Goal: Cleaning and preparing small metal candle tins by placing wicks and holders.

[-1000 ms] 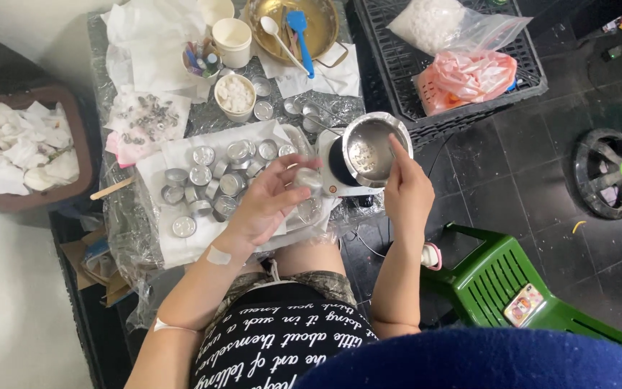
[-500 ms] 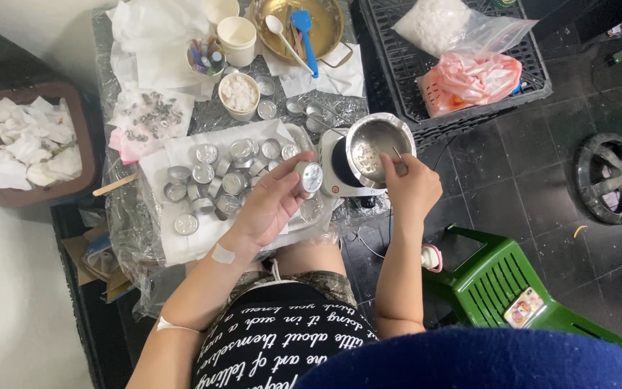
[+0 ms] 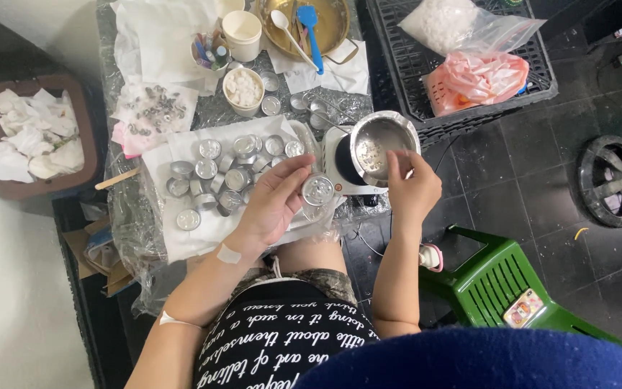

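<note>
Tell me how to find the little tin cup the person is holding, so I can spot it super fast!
Start at the white cloth covered with many small round silver cups. Go to its right edge, beside the shiny metal pot on the little white stove. There the left hand holds one tin cup in its fingertips: it is the only cup lifted off the cloth.

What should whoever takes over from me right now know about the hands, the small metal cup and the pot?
Left hand: holds one small round metal cup in its fingertips, just left of the hot plate.
Right hand: fingers at the near rim of the steel pot, which sits on the hot plate.
Other metal cups stand clustered on the white sheet to the left.
Done: cannot tell how many cups are filled.
Left: the held cup is not yet set down.
</note>
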